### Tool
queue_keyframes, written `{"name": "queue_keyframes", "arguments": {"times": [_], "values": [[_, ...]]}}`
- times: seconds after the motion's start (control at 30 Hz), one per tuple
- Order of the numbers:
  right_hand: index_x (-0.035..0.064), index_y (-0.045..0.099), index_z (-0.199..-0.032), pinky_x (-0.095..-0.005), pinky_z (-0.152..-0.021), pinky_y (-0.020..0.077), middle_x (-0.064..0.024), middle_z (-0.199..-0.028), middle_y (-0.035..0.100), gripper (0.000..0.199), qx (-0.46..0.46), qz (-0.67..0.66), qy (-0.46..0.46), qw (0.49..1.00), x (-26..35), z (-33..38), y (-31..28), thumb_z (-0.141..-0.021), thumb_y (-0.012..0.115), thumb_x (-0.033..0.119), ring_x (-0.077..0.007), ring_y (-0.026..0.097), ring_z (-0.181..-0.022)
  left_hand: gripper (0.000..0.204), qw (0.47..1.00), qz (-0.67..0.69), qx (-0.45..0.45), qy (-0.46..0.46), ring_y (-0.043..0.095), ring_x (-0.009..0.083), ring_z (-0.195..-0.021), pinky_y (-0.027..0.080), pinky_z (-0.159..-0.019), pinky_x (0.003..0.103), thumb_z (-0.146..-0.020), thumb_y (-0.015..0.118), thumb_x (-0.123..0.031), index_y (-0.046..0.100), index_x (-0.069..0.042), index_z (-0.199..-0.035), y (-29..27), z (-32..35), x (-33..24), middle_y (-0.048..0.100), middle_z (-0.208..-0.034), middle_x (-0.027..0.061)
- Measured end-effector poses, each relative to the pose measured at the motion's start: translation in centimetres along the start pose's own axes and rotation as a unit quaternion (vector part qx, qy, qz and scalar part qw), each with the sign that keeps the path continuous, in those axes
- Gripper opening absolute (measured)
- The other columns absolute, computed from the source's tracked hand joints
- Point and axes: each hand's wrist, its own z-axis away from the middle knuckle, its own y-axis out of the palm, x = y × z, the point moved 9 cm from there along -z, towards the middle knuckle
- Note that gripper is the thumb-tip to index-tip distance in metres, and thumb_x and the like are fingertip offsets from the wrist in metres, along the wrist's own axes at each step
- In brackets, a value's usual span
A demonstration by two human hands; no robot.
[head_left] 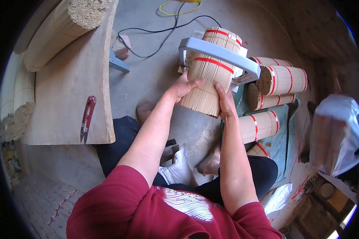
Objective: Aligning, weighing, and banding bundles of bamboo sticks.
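A thick round bundle of thin wooden sticks (208, 88) passes through the grey arch (217, 51) of what looks like a banding machine. Two red bands circle the bundle, one beyond the arch and one on my side of it. My left hand (182, 87) grips the bundle's near left side, its thumb lying along the sticks. On the opposite side my right hand (226, 102) is wrapped round it, thumb on top. The bundle's near end, between my wrists, carries no red band. Most of the machine's body is hidden beneath the bundle.
Several red-banded bundles (286, 80) lie stacked at right on a green cloth (285, 153). At left, a wooden board (70, 93) carries red thread snips (88, 118) and large unbanded stick bundles (64, 38). A black cable (163, 42) crosses the floor beyond. A plastic-wrapped pack (337, 133) stands far right.
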Motion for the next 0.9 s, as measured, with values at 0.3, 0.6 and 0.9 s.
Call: {"name": "queue_keyframes", "arguments": {"times": [0.3,0.6,0.9], "values": [[-0.0025,0.034,-0.133,-0.0351,-0.092,0.0443,-0.0185,-0.121,0.054,0.069,0.019,-0.012,-0.016,1.000,1.0,-0.8,0.7,-0.082,0.067,0.031,-0.0256,0.055,-0.107,0.101,1.000,-0.001,0.002,0.011,0.051,0.0247,-0.114,0.044,-0.095,0.037,-0.062,0.084,-0.045,0.029,0.000,-0.134,-0.4,-0.9,-0.3,0.050,-0.124,0.0141],[-0.0022,0.036,-0.131,-0.0343,-0.088,0.0475,-0.0171,-0.117,0.056,0.066,0.031,-0.038,-0.017,0.999,2.3,0.9,1.0,-0.084,0.066,0.033,-0.0234,0.057,-0.103,0.092,1.000,0.007,-0.001,0.022,0.053,0.0231,-0.111,0.047,-0.093,0.035,-0.067,0.082,-0.043,0.032,0.000,-0.132,1.2,1.0,-1.9,0.053,-0.122,0.0129],[-0.0072,0.043,-0.126,-0.0328,-0.077,0.0511,-0.0158,-0.109,0.061,0.062,0.025,-0.037,0.065,0.997,2.0,10.8,1.3,-0.087,0.063,0.036,-0.0216,0.062,-0.090,0.079,0.989,0.131,0.011,-0.064,0.062,0.0249,-0.099,0.055,-0.083,0.036,-0.072,0.077,-0.043,0.041,0.004,-0.125,5.4,11.8,-1.9,0.059,-0.113,0.0158]]}}
